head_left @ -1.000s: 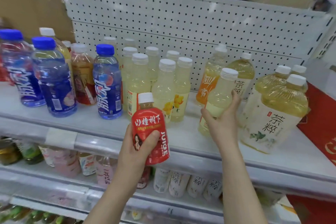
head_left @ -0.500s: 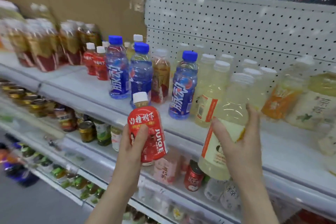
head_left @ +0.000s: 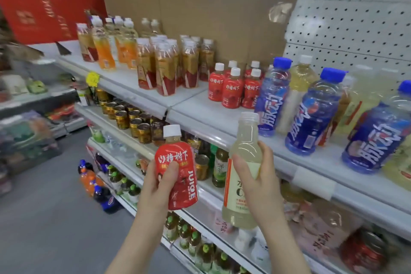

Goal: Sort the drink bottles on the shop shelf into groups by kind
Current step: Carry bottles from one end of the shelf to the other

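Red-sleeved juice bottle (head_left: 186, 184) is gripped in the left hand (head_left: 155, 184), pale yellow drink bottle (head_left: 244, 151) in the right hand (head_left: 260, 184); both are held clear of the shelf (head_left: 200, 104). Matching red bottles (head_left: 232, 91) are grouped there, probably the red one's drop-off.

Bright, flat shop lighting, hardly any shadows. Left edge is smeared with motion blur; blue bottles (head_left: 311, 118) at right look stretched.

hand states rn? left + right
Left hand: closed around the red juice bottle.
Right hand: closed around the pale yellow drink bottle, held in front of the shelf edge.
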The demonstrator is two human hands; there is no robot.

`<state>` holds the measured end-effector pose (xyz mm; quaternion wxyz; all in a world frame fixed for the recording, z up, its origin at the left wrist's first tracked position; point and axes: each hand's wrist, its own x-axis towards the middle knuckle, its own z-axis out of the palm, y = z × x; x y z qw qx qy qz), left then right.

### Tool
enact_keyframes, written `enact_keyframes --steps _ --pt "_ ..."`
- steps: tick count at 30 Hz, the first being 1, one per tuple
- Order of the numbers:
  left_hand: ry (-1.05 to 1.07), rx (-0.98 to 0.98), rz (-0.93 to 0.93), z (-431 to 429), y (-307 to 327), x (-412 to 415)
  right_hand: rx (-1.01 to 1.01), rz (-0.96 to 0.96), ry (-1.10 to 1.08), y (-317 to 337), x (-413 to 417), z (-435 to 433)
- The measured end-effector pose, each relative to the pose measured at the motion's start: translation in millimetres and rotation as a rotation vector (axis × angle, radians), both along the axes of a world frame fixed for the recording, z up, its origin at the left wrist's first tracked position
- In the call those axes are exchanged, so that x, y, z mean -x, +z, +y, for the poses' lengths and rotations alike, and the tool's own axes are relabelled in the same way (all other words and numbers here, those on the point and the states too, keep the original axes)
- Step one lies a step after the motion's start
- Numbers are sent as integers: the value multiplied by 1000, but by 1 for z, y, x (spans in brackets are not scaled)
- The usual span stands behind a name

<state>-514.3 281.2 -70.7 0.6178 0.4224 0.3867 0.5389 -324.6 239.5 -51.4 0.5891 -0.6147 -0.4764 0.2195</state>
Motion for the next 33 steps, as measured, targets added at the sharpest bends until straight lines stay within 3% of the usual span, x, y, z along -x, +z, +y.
enact_keyframes --steps 8,17,28,33 --pt "183 54 -3 80 -9 106 26 -24 126 1 105 110" --pt "250 28 27 211 -2 165 6 22 224 1 170 252" --pt "116 12 62 341 16 201 -16 9 170 22 216 366" --pt "-81 -76 62 384 23 194 -24 54 -59 19 214 360"
